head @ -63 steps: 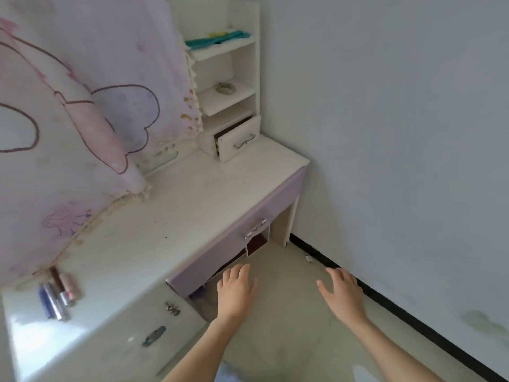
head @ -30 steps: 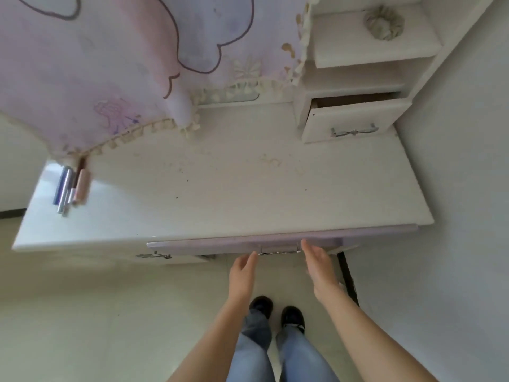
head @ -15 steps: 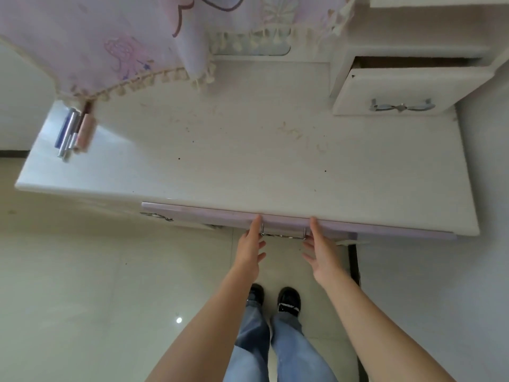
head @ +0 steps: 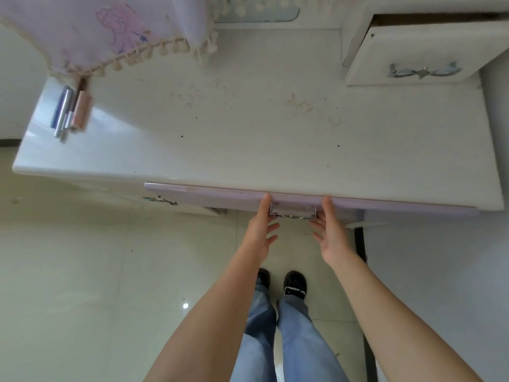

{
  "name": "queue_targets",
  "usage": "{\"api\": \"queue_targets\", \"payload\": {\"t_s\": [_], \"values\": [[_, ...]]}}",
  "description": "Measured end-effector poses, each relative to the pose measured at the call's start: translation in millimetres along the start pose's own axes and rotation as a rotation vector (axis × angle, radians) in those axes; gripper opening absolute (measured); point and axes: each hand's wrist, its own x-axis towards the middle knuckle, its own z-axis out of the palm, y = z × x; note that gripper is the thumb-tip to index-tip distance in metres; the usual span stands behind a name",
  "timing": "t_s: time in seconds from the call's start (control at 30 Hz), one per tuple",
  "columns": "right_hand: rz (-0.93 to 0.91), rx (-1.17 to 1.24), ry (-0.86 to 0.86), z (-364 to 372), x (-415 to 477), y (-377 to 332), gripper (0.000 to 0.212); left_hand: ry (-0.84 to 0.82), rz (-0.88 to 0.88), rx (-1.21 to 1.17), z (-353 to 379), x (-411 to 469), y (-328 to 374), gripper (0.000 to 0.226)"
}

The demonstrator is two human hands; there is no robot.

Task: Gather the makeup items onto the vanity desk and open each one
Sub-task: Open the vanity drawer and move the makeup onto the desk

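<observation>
The white vanity desk (head: 248, 128) fills the upper view. At its left end lie several makeup tubes (head: 70, 110), pink, silver and blue, side by side. Under the desk's front edge runs a lilac drawer front (head: 220, 197) with a metal handle (head: 292, 213). My left hand (head: 260, 228) and my right hand (head: 329, 230) sit at either end of that handle, fingers straight, index tips touching the drawer front. Neither hand holds anything.
A small white drawer (head: 418, 55) stands pulled out at the desk's back right. A pink fringed cloth (head: 110, 31) hangs over the back left. A second handle (head: 159, 200) shows on the lower left drawer. A grey wall rises on the right; pale floor tiles lie below.
My view has dropped closer over the desk. Both hands have come up from in front of the drawer to either end of its handle.
</observation>
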Motion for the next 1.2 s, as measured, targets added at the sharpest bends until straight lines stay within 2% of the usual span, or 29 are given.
{"api": "queue_targets", "payload": {"t_s": [0.13, 0.27, 0.43, 0.77, 1.0, 1.2], "values": [[-0.006, -0.029, 0.056, -1, 2, 2, 0.056, 0.012, -0.014, -0.006, 2, -3, 0, 0.06], [-0.012, -0.02, 0.08, -2, -4, 11, 0.058, 0.021, -0.013, -0.006, 0, -7, -10, 0.053], [-0.015, -0.001, 0.109, -4, -20, 30, 0.056, 0.045, -0.008, -0.006, -8, -18, -29, 0.057], [-0.041, -0.027, 0.21, -4, -56, 75, 0.026, 0.116, -0.044, -0.015, -24, -44, -65, 0.042], [-0.04, -0.014, 0.275, -16, -72, 102, 0.043, 0.125, -0.086, -0.072, -32, -59, -101, 0.033], [-0.043, -0.006, 0.291, -15, -75, 100, 0.034, 0.086, -0.05, -0.061, -33, -57, -101, 0.028]]}}
